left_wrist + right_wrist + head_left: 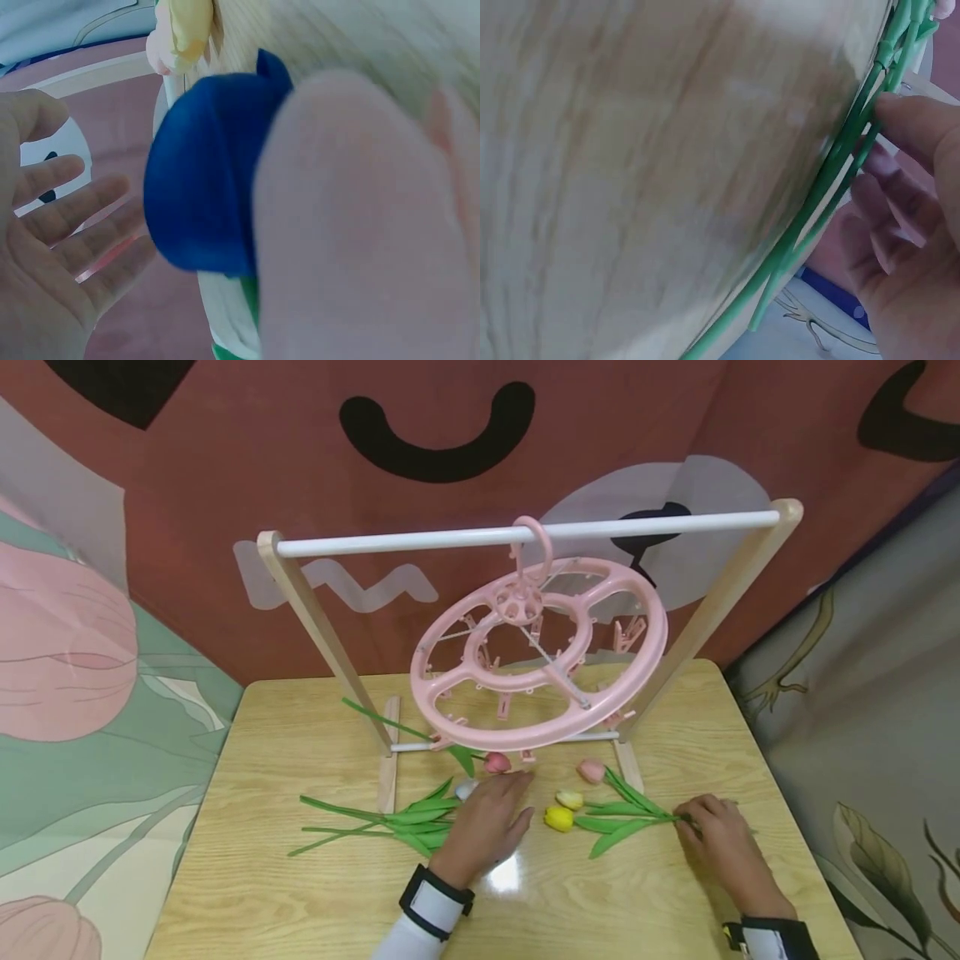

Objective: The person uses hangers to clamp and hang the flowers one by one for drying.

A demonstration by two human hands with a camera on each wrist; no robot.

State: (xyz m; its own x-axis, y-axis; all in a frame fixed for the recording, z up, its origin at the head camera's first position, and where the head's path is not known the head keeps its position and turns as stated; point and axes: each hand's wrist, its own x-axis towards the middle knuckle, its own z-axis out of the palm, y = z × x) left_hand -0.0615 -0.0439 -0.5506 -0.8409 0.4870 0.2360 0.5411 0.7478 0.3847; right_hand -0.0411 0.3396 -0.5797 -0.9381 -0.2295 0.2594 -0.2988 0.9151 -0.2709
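Artificial tulips with green stems lie on the table in two groups. In the head view my left hand [483,822] reaches over the left group's heads, hiding most of them; one pale tulip head [465,789] shows beside it. The left wrist view has that hand [67,217] with fingers spread, near a blue tulip [206,172] and a blurred pale pink tulip [360,225]. My right hand [720,852] pinches the tulip stems [829,169] of the right group. Those stems lead to a yellow tulip [558,818], a pale yellow tulip [570,799] and a pink tulip [592,770].
A pink round clip hanger [540,727] hangs from the white bar [405,540] of a wooden-legged rack, above the table's [247,860] far side. A darker pink tulip [497,763] lies under the hanger. A printed curtain [600,418] stands behind.
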